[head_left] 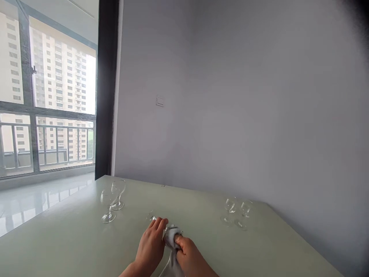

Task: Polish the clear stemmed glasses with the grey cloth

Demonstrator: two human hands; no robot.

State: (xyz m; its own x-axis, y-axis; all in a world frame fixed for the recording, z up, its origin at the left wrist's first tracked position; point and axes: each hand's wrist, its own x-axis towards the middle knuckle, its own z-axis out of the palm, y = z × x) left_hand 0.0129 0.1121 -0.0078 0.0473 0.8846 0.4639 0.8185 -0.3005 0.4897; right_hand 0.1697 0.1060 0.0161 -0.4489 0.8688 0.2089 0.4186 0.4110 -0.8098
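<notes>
Glass [151, 217] mostly hidden behind hands, cloth [172, 234]

Two stemmed glasses [113, 200] left, two small glasses [238, 209] right, wall switch [159, 101]

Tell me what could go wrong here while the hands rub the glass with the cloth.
The clear stemmed glass is thin; the left hand could squeeze too hard and crack it while the right hand presses the grey cloth. A wide elbow move might also knock over the two clear wine glasses standing on the pale table.
</notes>
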